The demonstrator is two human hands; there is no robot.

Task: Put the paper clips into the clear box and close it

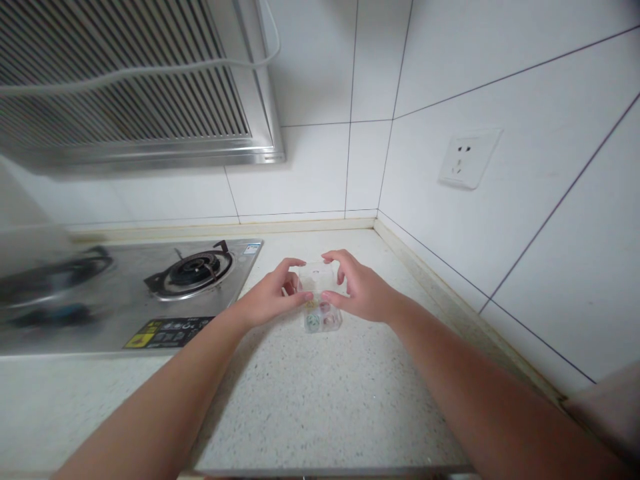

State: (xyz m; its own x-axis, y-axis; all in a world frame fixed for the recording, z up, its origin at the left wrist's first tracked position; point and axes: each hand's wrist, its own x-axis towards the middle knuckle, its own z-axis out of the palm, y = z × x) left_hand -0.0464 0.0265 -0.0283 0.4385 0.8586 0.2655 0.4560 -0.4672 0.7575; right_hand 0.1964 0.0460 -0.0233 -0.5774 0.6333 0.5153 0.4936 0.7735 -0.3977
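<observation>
A small clear plastic box (323, 321) rests on the speckled countertop in front of me. Its near part has compartments with small ring-like items in green, yellow and pinkish tones, too blurred to name. The clear lid (316, 272) stands raised at the back of the box. My left hand (275, 293) grips the box from the left, thumb at the near side and fingers curled round the lid's edge. On the opposite side, my right hand (361, 290) holds it likewise, thumb near the middle and index finger at the lid's top.
To the left a gas stove (195, 270) is set into the countertop (320, 400). A range hood (150, 80) with a loose white cable (200, 65) hangs above it. White tiled walls meet in the corner behind, and a socket (469, 159) is on the right wall.
</observation>
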